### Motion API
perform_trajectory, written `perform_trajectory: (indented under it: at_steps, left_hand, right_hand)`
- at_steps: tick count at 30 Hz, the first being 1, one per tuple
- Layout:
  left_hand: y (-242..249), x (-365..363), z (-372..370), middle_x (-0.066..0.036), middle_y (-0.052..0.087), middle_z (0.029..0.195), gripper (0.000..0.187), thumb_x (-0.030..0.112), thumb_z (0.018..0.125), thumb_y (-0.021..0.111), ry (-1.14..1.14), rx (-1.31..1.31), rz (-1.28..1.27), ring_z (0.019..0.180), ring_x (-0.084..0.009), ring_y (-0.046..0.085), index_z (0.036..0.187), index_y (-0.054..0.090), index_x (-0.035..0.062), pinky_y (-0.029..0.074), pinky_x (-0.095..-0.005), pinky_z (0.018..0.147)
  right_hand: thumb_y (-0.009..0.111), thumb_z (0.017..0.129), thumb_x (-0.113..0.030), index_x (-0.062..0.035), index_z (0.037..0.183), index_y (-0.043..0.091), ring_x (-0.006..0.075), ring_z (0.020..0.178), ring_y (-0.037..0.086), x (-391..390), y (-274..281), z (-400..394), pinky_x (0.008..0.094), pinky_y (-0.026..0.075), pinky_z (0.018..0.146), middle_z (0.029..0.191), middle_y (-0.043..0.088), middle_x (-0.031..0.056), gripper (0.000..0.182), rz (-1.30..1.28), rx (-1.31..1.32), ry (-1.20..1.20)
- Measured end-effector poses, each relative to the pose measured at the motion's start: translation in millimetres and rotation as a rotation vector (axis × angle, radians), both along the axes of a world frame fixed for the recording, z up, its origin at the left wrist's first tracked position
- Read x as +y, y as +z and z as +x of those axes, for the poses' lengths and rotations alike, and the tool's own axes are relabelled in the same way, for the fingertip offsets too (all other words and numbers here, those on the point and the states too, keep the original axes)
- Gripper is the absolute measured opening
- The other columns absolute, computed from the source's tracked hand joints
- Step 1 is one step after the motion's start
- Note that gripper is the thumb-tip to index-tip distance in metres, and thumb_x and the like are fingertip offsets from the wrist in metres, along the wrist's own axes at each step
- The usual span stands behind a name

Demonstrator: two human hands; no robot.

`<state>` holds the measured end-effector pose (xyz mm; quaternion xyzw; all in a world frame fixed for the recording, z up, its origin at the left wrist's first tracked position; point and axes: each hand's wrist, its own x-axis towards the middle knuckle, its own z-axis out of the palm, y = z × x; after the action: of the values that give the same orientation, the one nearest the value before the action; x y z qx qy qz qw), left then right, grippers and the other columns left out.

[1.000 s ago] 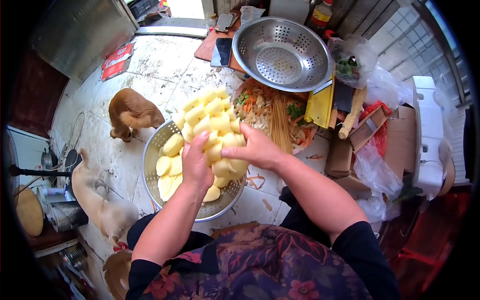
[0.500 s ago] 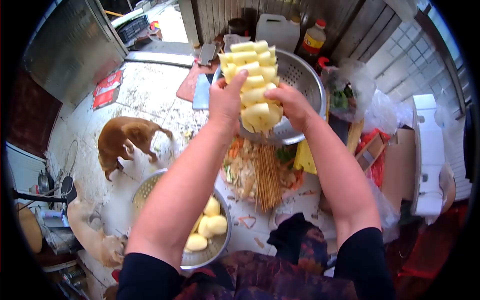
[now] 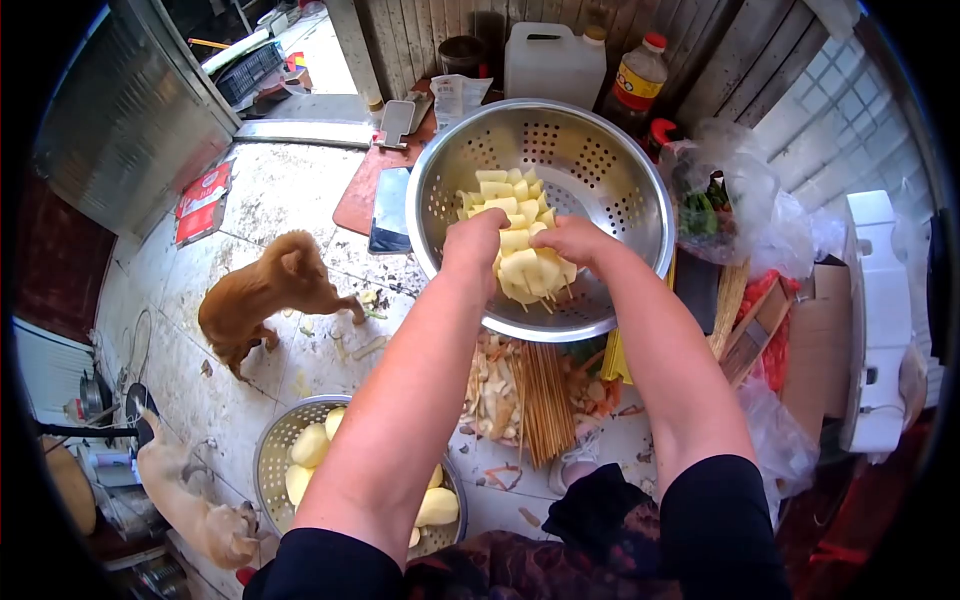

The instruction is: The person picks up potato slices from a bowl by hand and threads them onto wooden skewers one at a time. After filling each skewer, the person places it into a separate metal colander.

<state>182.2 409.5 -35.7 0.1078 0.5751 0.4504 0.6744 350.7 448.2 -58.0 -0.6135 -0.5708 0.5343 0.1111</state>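
Note:
Both hands grip a bundle of skewered potato pieces point(image 3: 518, 212) from its two sides, inside the large steel colander point(image 3: 430, 130). My left hand point(image 3: 474, 243) is closed on the bundle's left side, and my right hand point(image 3: 577, 240) on its right. Thin stick ends poke out of the near end of the bundle. Below the colander lie many bare wooden skewers point(image 3: 545, 405) on a heap of peelings point(image 3: 494, 390). A second colander point(image 3: 268, 480) with peeled potatoes point(image 3: 311, 446) stands at the lower left, partly hidden by my left forearm.
A brown dog point(image 3: 262, 295) stands on the tiled floor at left, with a paler dog point(image 3: 195, 500) below it. Behind the colander are a white jug point(image 3: 553, 70) and a red-capped bottle point(image 3: 636, 80). Plastic bags point(image 3: 785, 440), cardboard point(image 3: 808, 350) and white foam point(image 3: 872, 320) lie right.
Both hands have lowered the potato bundle from above the large colander into it. The view has shifted, and more of both colanders shows. The brown dog has changed its pose.

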Motion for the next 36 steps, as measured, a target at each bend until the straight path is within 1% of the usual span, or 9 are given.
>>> perform_trajectory:
  at_steps: [2,4,8,11,14,18,23,30,36]
  left_hand:
    - [-5,0,-6,-0.022,0.054,0.113,0.06,0.01,0.074,0.061,0.013,0.165,0.178,0.097,-0.0293,0.059,0.126,0.04,-0.0086,0.049,-0.043,0.08]
    - [48,-30,-11,-0.021,0.05,0.121,0.066,0.011,0.074,0.062,0.014,0.324,0.174,0.104,-0.0276,0.055,0.132,0.034,-0.0067,0.047,-0.0408,0.084]
    - [86,-98,-58,-0.016,0.047,0.124,0.057,0.013,0.083,0.059,0.001,0.211,0.422,0.102,-0.0241,0.056,0.134,0.037,-0.0009,0.048,-0.0346,0.082]
    - [100,-186,-108,-0.015,0.048,0.123,0.05,0.009,0.082,0.058,0.04,0.236,0.367,0.095,-0.0237,0.061,0.129,0.043,0.0003,0.052,-0.0332,0.076]
    - [105,-290,-156,-0.012,0.056,0.114,0.04,0.004,0.081,0.055,0.148,0.213,0.241,0.085,-0.0224,0.065,0.12,0.05,0.0031,0.055,-0.0323,0.069]
    - [107,-389,-198,-0.01,0.059,0.106,0.03,0.004,0.081,0.054,0.273,0.189,0.156,0.08,-0.0193,0.064,0.111,0.052,0.0034,0.054,-0.0297,0.068]
    - [75,-413,-222,-0.009,0.06,0.104,0.029,0.01,0.084,0.056,0.299,0.245,0.192,0.078,-0.0171,0.063,0.112,0.053,0.0034,0.052,-0.0287,0.068]
    - [44,-425,-205,-0.008,0.064,0.095,0.029,0.014,0.078,0.064,-0.282,0.849,0.242,0.079,-0.0146,0.061,0.103,0.061,-0.0005,0.05,-0.0278,0.071]
    - [20,-437,-200,-0.016,0.065,0.098,0.033,0.017,0.076,0.065,-0.487,1.225,0.201,0.085,-0.027,0.064,0.105,0.063,0.0027,0.051,-0.0355,0.079]
  right_hand:
    - [0.064,0.077,-0.043,0.0028,0.12,0.056,0.0245,0.099,0.063,-5,9,4,0.033,0.049,0.085,0.113,0.062,0.0178,0.063,0.053,-0.052,0.079]
    - [0.063,0.079,-0.045,0.0006,0.126,0.052,0.0277,0.106,0.061,-15,22,2,0.0347,0.047,0.091,0.117,0.061,0.0201,0.066,0.215,-0.298,0.059]
    - [0.062,0.08,-0.043,-0.0006,0.129,0.048,0.0316,0.11,0.057,-42,37,6,0.0372,0.044,0.095,0.12,0.058,0.0216,0.066,0.288,-0.416,0.062]
    - [0.061,0.082,-0.041,-0.0018,0.129,0.048,0.0323,0.109,0.057,-70,46,1,0.0383,0.044,0.095,0.119,0.058,0.0203,0.062,0.494,-0.455,0.058]
    - [0.061,0.082,-0.033,-0.0019,0.115,0.057,0.0329,0.1,0.059,-124,68,-18,0.0392,0.046,0.088,0.108,0.061,0.0196,0.045,0.78,-0.231,0.076]
    - [0.063,0.079,-0.025,-0.0007,0.104,0.062,0.0329,0.092,0.061,-214,106,-71,0.0386,0.049,0.08,0.098,0.064,0.0192,0.035,0.622,-0.092,0.414]
    - [0.062,0.078,-0.023,-0.0018,0.107,0.064,0.0312,0.09,0.063,-310,102,-126,0.0373,0.05,0.082,0.097,0.066,0.0182,0.036,0.401,-0.152,0.72]
    - [0.062,0.078,-0.023,-0.0045,0.106,0.065,0.0315,0.09,0.064,-368,76,-141,0.0395,0.05,0.083,0.092,0.067,0.0176,0.034,0.314,-0.342,0.751]
    - [0.063,0.078,-0.024,-0.0037,0.105,0.065,0.0308,0.084,0.065,-383,94,-135,0.0384,0.05,0.081,0.09,0.068,0.017,0.034,0.333,-0.227,0.695]
